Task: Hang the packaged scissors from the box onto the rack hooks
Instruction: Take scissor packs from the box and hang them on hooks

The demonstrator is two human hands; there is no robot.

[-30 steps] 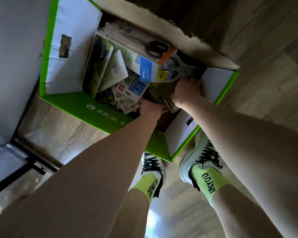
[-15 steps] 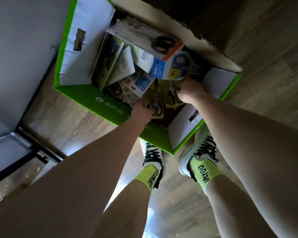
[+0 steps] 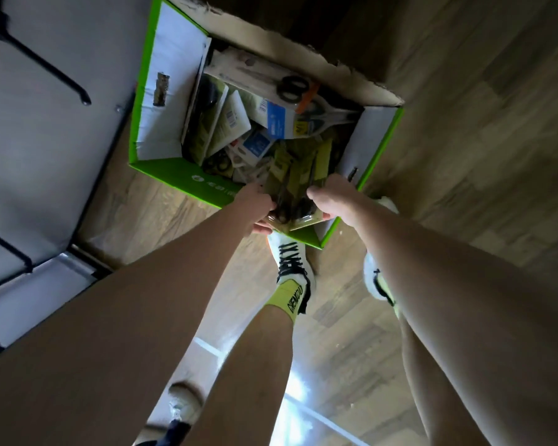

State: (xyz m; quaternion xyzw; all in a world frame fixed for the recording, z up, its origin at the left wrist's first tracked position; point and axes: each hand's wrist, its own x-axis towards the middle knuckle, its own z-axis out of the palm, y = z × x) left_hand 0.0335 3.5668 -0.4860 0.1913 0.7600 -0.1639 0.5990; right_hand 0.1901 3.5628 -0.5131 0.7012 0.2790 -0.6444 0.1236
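An open green-and-white cardboard box (image 3: 174, 91) stands on the wooden floor, filled with several packaged scissors (image 3: 264, 91). Both my hands hold a bunch of yellow-green scissor packs (image 3: 298, 181) lifted over the box's near corner. My left hand (image 3: 255, 204) grips the bunch's left side, fingers curled underneath. My right hand (image 3: 331, 196) grips its right side, thumb on top. A black rack hook (image 3: 62, 75) juts out from the white panel at upper left.
The white rack panel (image 3: 45, 156) with black frame bars runs along the left. My two feet in white shoes and yellow socks (image 3: 292, 275) stand just before the box. Wooden floor (image 3: 480, 140) extends to the right.
Both hands have come up and back out of the box, now holding a bunch of yellow-green packs between them. The view has risen, bringing a rack hook into sight.
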